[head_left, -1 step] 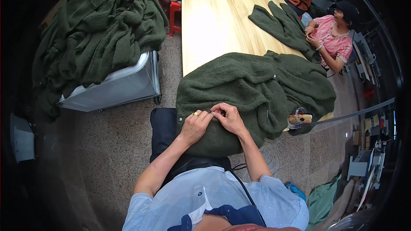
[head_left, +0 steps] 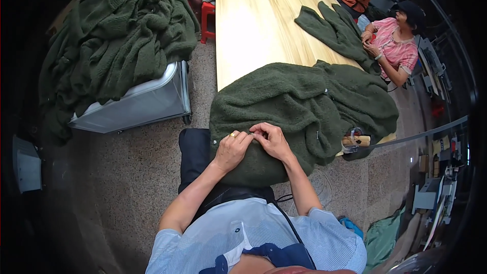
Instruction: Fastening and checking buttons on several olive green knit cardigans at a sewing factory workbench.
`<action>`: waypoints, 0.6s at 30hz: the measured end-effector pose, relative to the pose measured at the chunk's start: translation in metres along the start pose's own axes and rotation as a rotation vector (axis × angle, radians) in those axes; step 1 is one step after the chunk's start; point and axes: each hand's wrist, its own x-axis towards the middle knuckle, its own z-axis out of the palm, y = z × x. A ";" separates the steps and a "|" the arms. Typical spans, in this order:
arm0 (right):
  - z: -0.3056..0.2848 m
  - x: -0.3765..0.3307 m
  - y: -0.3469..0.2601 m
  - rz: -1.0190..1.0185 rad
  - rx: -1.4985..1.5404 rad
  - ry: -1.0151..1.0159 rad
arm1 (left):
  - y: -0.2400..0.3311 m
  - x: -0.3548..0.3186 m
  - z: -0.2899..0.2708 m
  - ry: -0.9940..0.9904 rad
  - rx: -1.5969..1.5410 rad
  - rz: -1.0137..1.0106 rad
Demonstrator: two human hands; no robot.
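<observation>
A dark green fleecy knitted garment (head_left: 274,96) lies bunched over the near end of the table and hangs down onto my lap. On its near part, my left hand (head_left: 232,149) is closed, with a ring on one finger and its fingertips pinched. Just to its right, my right hand (head_left: 274,141) is also closed, thumb and fingers pressed together. The fingertips of both hands meet over the cloth. Whatever is pinched between them is too small or hidden to make out. A small white spot shows on the garment left of my left hand.
A heap of green garments (head_left: 127,35) fills a pale wheeled cart (head_left: 137,106) at the left. More garments (head_left: 335,33) lie along the wooden table (head_left: 248,30). A clear container (head_left: 355,141) stands at its near right corner. Two people work at the right side; a red stool (head_left: 207,23) stands beyond.
</observation>
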 end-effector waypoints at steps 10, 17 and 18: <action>0.008 -0.038 -0.003 -0.031 -0.182 0.064 | 0.013 -0.006 0.007 0.027 -0.157 -0.301; 0.017 -0.016 0.009 -0.038 -0.239 0.091 | -0.011 0.008 0.009 0.086 -0.384 -0.362; 0.019 -0.013 0.015 -0.004 -0.244 0.065 | -0.014 0.008 0.010 0.064 -0.401 -0.383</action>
